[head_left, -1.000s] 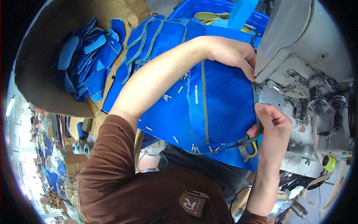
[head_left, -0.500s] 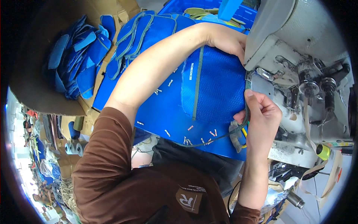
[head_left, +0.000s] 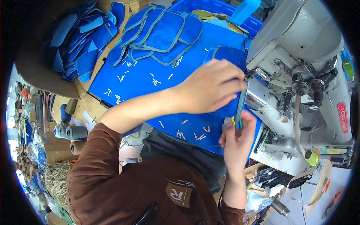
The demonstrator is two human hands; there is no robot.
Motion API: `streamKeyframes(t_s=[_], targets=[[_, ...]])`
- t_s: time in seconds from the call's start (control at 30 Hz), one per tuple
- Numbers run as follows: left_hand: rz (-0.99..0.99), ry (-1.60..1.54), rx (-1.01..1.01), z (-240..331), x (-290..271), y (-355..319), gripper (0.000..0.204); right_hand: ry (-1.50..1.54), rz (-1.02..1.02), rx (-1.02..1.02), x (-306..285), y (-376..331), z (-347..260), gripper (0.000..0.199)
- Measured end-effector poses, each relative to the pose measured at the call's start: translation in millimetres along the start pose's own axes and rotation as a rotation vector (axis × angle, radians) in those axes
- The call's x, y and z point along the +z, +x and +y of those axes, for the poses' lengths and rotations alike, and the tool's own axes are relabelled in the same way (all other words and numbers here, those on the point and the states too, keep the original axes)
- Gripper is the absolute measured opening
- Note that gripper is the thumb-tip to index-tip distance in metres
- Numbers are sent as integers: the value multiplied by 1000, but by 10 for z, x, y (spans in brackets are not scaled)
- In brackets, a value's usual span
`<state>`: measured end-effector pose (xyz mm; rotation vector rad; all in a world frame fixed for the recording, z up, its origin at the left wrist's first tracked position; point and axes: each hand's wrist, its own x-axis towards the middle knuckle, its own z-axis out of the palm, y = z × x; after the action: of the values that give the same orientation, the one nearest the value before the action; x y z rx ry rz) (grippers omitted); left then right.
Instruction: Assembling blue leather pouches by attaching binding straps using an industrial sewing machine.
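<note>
A blue mesh fabric panel lies at the sewing machine, its right edge beside the presser foot. Over the panel reaches my left hand, closed at its right edge with the fingertips by the grey-green binding strip; the hand hides much of the panel. Lower down, my right hand pinches the strip between thumb and fingers. Just by those fingers is a small yellow-and-grey item, partly hidden.
Bound blue panels overlap at the back of the blue table. Small pale scraps are scattered there. A cardboard box of blue pieces stands at left, a blue crate behind. Thread cones sit lower left.
My left hand has come from the panel's far side to its near right edge. My right hand has shifted down and slightly left. The panel now appears bunched or folded.
</note>
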<state>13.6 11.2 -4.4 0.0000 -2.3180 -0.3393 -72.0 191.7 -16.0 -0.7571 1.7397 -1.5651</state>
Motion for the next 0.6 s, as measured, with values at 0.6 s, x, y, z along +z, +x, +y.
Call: streamKeyframes(t_s=[0.6], targets=[[279, -82, -65, 367, 26, -99, 28, -295, -897, -624, -167, -506, -490, 34]])
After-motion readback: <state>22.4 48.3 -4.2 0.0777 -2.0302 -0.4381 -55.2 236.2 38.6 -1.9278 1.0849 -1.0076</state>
